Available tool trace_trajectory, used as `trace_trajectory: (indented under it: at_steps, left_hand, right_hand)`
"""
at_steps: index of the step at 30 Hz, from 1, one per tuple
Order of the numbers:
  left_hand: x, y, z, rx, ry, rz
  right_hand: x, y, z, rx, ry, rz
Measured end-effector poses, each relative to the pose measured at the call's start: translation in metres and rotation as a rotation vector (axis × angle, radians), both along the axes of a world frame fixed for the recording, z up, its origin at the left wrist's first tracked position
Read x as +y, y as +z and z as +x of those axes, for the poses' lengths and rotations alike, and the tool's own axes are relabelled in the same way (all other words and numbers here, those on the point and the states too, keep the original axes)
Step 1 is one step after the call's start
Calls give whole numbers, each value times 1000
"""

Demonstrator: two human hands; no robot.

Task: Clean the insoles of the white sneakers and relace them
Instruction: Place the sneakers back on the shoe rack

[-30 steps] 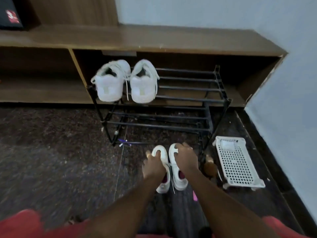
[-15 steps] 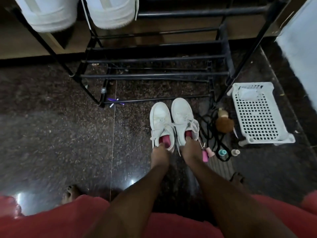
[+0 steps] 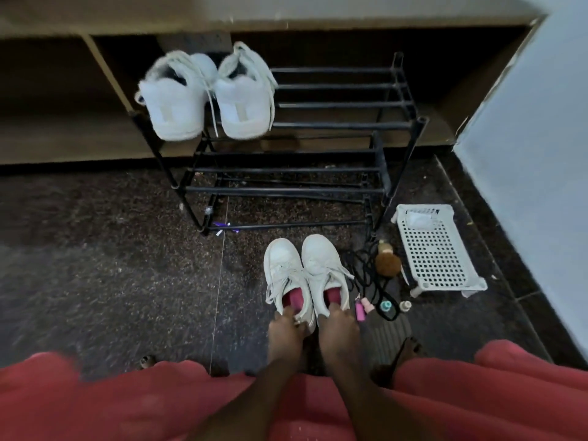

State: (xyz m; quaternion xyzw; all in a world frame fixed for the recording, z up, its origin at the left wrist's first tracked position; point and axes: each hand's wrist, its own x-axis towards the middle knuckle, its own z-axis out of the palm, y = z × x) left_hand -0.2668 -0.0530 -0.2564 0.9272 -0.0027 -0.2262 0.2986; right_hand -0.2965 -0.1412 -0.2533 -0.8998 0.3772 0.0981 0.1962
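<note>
Two white sneakers stand side by side on the dark floor, toes pointing away from me, laces loose. Pink insoles (image 3: 296, 297) show in their openings. My left hand (image 3: 286, 332) grips the heel of the left sneaker (image 3: 283, 268), fingers hooked over its rim. My right hand (image 3: 339, 329) grips the heel of the right sneaker (image 3: 321, 262) the same way. A second white pair (image 3: 206, 97) sits on the top shelf of the black shoe rack (image 3: 334, 125).
To the right of the sneakers lie a brown brush (image 3: 387, 265), black cords, a pink item (image 3: 360, 311) and small bottles (image 3: 404, 305). A white perforated basket (image 3: 436, 253) stands near the wall. My red-clad knees fill the bottom of the view.
The camera has tilted up, so the rack's top shelf and the second pair show again. Both hands stay at the sneakers' heels; a second ago they lay over the shoes' tops.
</note>
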Motion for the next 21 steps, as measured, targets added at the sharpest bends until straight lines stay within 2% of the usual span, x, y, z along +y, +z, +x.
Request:
trace_trajectory:
  at_steps: [6,10,13,17,21]
  left_hand:
    - [9,79,-12,-180,-34,-73]
    - [2,140,-9,-319,-54,-167]
    - [-12,187,6,-426,-52,-245]
    - [-38,241,49,-516,-85,-267]
    - [-63,281,106,-488,-125,-242]
  right_hand:
    - [11,84,-25,-143,-53,-72]
    - [5,144,-26,-426,-20,-212]
    - [-15,185,-8,-554,-17,-297]
    - [-43,244,26,-517,30,-364]
    - [-79,281,80,-554,15,-245]
